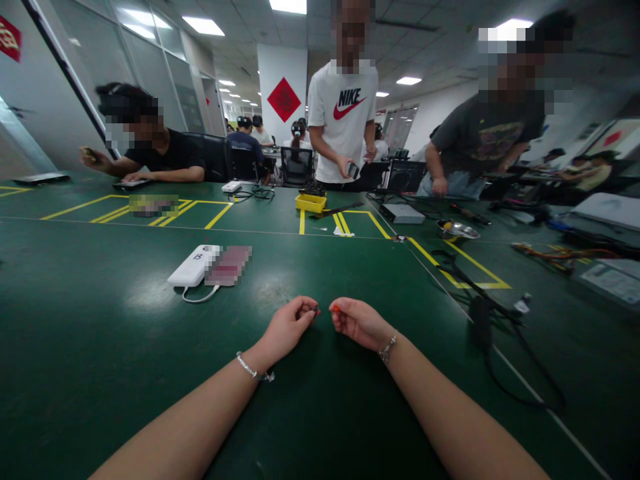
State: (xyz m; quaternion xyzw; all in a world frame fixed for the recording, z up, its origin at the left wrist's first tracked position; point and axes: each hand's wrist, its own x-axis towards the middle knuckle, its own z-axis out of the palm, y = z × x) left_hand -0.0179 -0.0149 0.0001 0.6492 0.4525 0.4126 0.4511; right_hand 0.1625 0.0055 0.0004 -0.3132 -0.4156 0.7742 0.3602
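Observation:
Over the green table (300,407), my left hand (290,325) is closed in a pinch on a small dark piece (316,311), too small to name. Facing it a short gap away, my right hand (361,323) pinches a small orange piece (336,309), whose kind I cannot make out. The two hands are apart, fingertips towards each other. Beyond my left hand lies a white power bank (196,265) marked 15, with a short white cable (201,298). Against it rests a blurred-out reddish flat item (229,265).
A black cable with an adapter (481,321) lies to the right. Farther back are a yellow bin (311,203), a metal bowl (458,229), a grey box (402,213) and colored wires (545,257). Several people stand or sit beyond the table, one holding a dark device (353,170).

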